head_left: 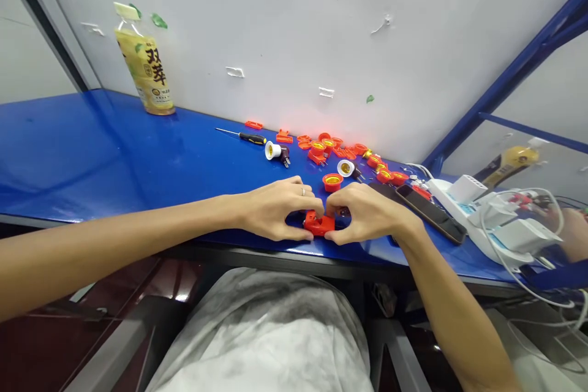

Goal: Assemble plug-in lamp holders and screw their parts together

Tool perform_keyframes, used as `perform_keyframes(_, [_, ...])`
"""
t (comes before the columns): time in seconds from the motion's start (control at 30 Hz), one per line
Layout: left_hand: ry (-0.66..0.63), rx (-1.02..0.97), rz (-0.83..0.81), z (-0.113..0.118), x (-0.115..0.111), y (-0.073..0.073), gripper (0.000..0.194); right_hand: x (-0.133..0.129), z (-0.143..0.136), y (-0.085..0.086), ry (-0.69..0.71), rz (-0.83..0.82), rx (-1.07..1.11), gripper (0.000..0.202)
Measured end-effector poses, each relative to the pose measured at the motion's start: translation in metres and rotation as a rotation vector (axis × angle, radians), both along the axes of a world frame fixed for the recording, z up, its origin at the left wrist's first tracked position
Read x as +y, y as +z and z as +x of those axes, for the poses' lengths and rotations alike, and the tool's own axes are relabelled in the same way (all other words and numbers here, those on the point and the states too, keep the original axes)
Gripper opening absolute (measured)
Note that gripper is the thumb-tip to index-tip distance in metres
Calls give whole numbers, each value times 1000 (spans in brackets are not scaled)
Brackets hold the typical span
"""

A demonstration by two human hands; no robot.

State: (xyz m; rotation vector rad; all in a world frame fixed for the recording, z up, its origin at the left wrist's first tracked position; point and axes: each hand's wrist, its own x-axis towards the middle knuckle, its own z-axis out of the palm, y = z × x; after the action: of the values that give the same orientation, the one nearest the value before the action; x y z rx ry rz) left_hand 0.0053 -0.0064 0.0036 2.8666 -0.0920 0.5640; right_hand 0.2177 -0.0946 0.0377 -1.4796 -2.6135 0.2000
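Observation:
Near the front edge of the blue table, a red plastic housing piece (318, 225) sits between my two hands. My left hand (280, 208), with a ring on one finger, grips its left side between thumb and fingers. From the right, my right hand (361, 214) pinches the other side. Just beyond stands a red lamp socket (332, 182) with a brass-coloured inside. A white lamp socket with a dark plug (348, 168) lies farther back, and a second white socket (272, 150) rests to its left. Small details of the housing are hidden by my fingers.
Several red parts (340, 150) spread along the wall. A screwdriver (252, 138) lies left of them, and a drink bottle (147, 67) stands at back left. On the right are a phone (432, 214), a white power strip with chargers (487, 214) and cables. Another person's hand (574, 233) is at the far right.

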Motion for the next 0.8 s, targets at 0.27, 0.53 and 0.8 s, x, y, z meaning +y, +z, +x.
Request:
perform_keyframes(0.27, [32, 16, -29, 0, 2, -3, 30, -2, 1, 3, 16, -12, 28, 17])
perform_keyframes(0.53, [61, -3, -64, 0, -1, -1, 38, -2, 5, 1, 54, -5, 59, 19])
perform_keyframes(0.8, [81, 32, -50, -1, 1, -1, 33, 1, 1, 1, 55, -25, 23, 20])
